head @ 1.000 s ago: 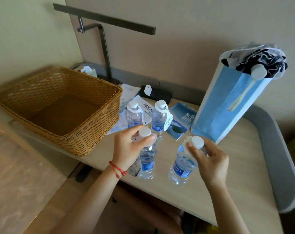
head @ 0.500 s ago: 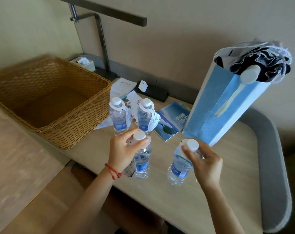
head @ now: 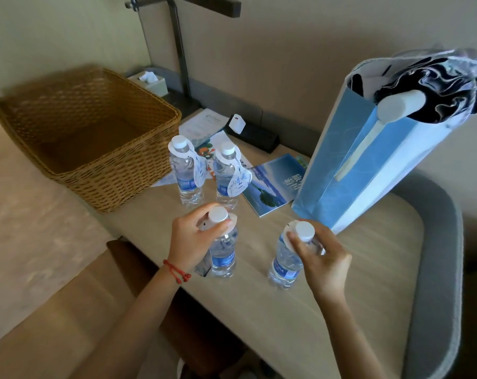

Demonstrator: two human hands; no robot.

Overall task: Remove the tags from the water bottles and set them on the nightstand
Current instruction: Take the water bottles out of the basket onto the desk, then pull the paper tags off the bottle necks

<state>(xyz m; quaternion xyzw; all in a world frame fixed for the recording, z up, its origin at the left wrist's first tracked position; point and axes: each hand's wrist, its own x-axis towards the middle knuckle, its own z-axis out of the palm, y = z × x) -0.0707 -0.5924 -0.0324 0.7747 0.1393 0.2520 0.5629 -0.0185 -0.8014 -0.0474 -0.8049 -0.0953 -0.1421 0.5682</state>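
Observation:
Several small water bottles with white caps stand on the wooden nightstand point(head: 259, 305). Two at the back, the back left bottle point(head: 186, 176) and the back right bottle point(head: 226, 177), each carry a white paper tag round the neck. My left hand point(head: 192, 239) grips the neck of the front left bottle point(head: 223, 253), fingers curled over its tag. My right hand point(head: 320, 259) grips the neck of the front right bottle point(head: 285, 262), its thumb on the white tag point(head: 289, 233) under the cap. A red cord sits on my left wrist.
A wicker basket point(head: 117, 184) stands at the left. A blue paper bag point(head: 363, 170) holding dark cloth and a white handle leans at the right. Behind the bottles lie a blue booklet point(head: 273, 184), papers, a black box point(head: 255, 134), a lamp post point(head: 178, 50) and a tissue box point(head: 150, 82).
The view has swung a little left and down. Both hands stay on the two front bottles, which remain standing in place.

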